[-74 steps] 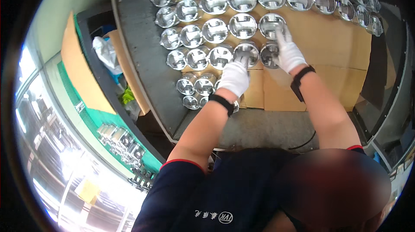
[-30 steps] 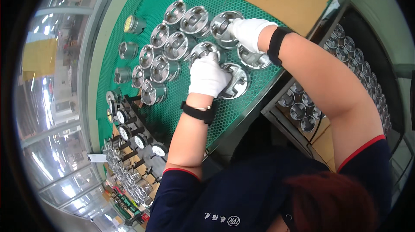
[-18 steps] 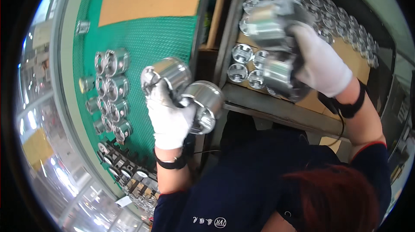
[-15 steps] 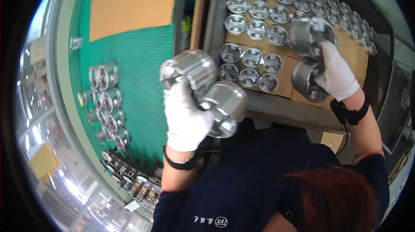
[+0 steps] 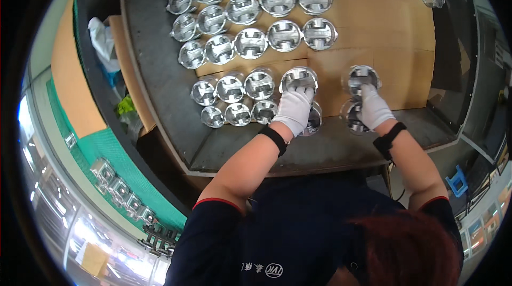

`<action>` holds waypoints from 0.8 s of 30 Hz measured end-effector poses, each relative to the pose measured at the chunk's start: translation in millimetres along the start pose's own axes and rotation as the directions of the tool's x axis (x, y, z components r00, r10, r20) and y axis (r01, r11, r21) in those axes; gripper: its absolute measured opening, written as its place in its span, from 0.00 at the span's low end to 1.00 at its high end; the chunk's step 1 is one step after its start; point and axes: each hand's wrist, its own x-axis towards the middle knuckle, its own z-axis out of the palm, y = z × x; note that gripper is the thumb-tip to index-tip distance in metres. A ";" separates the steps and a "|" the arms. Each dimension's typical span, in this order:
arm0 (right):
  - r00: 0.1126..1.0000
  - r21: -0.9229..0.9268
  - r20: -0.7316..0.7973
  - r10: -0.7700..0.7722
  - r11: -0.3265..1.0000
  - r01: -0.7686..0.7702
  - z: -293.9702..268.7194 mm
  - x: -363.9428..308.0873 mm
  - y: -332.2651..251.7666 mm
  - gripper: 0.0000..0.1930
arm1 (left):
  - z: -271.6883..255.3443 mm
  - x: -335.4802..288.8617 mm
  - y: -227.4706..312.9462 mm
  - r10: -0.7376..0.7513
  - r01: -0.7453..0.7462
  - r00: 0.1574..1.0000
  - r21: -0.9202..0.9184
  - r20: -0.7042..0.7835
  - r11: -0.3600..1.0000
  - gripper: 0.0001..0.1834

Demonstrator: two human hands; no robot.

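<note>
My white-gloved left hand [image 5: 293,110] is closed on a pair of shiny metal pistons, an upper piston [image 5: 298,76] and a lower piston [image 5: 314,117] partly hidden by the glove. Both stand crown down at the right end of the two nearest rows, beside another piston [image 5: 259,84]. Farther right, my gloved right hand [image 5: 375,107] grips a second pair, one piston [image 5: 362,75] above and one piston [image 5: 353,114] below. Its fingers reach into their open skirts. This pair is slightly blurred, over the cardboard [image 5: 389,46]; whether it touches down I cannot tell.
Several rows of pistons [image 5: 242,9] stand on the cardboard inside a dark metal tray [image 5: 154,35] with raised sides. Left of it, a green mat [image 5: 125,147] bears more pistons [image 5: 118,187]. A blue stand-like object [image 5: 457,181] is at the far right.
Both hands have moved with their pistons to the near rows in the tray, the left one coming over from beside the green mat. The view has swung right.
</note>
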 end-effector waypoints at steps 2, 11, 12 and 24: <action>0.987 0.022 -0.084 -0.133 0.991 0.136 27.4 13.1 3.8 0.24 | 18.7 14.7 -0.2 -0.012 0.011 0.996 0.010 0.088 1.000 0.25; 0.986 -0.024 -0.045 -0.161 0.987 0.160 112.9 56.0 -17.2 0.16 | 85.9 15.2 -21.2 -0.015 0.015 1.000 0.126 0.001 0.992 0.19; 0.976 -0.064 -0.096 -0.194 0.980 0.188 120.8 55.1 -18.9 0.16 | 81.6 15.2 -20.2 -0.036 0.034 0.999 0.101 0.019 0.994 0.19; 0.990 -0.096 -0.127 -0.059 0.994 0.047 137.2 63.3 -40.9 0.15 | 59.8 -12.9 -26.1 0.000 -0.003 0.999 -0.056 -0.040 0.998 0.34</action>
